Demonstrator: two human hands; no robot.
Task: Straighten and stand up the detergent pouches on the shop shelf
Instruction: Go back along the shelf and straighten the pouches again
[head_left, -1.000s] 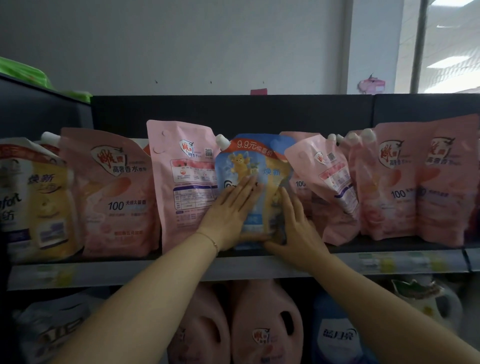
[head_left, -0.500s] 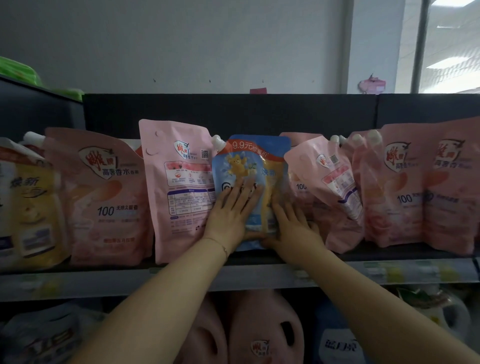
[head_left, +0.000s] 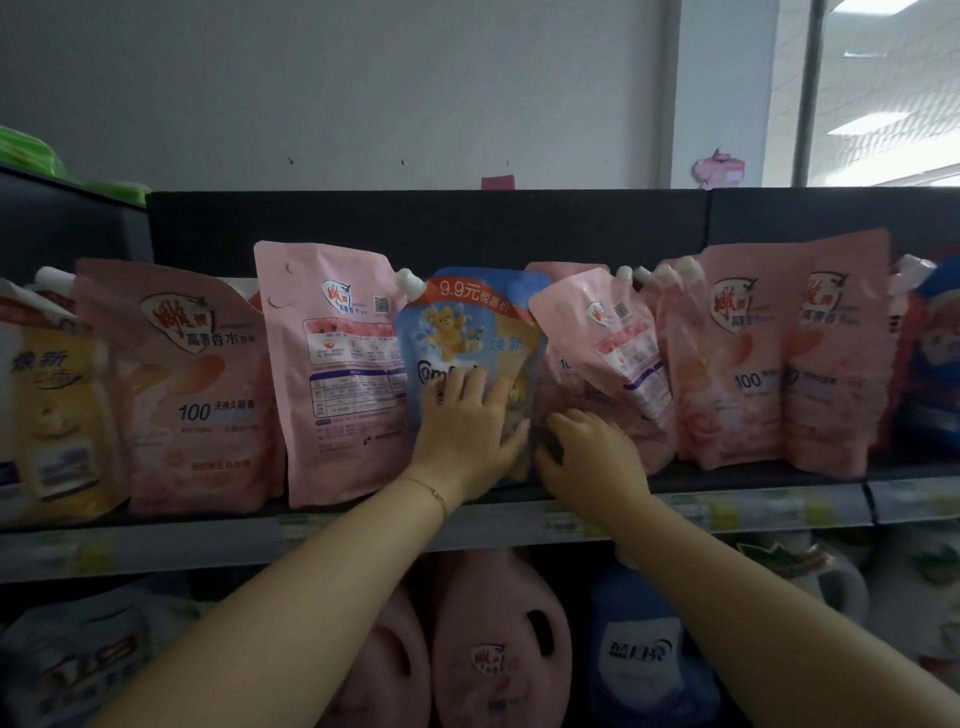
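Note:
A blue pouch (head_left: 467, 322) with a yellow bear and a white spout stands mid-shelf, slightly tilted. My left hand (head_left: 465, 434) presses flat on its lower front, fingers straight. My right hand (head_left: 589, 452) sits at the pouch's lower right edge, with fingers curled into the gap beside it and the thumb in front. A pink pouch (head_left: 610, 332) leans left over that gap, touching the blue pouch's top corner. To the left stands a pink pouch (head_left: 332, 364) with its back label facing out.
More pink pouches (head_left: 784, 364) stand at the right, and a pink one (head_left: 192, 384) and a yellow one (head_left: 57, 405) at the left. The shelf's front rail (head_left: 208, 543) carries price tags. Pink jugs (head_left: 498, 644) and a blue jug (head_left: 639, 654) fill the shelf below.
My right hand's fingers, straight on the blue pouch before, have curled at its right edge. My left hand stays flat on the pouch. The view has shifted right.

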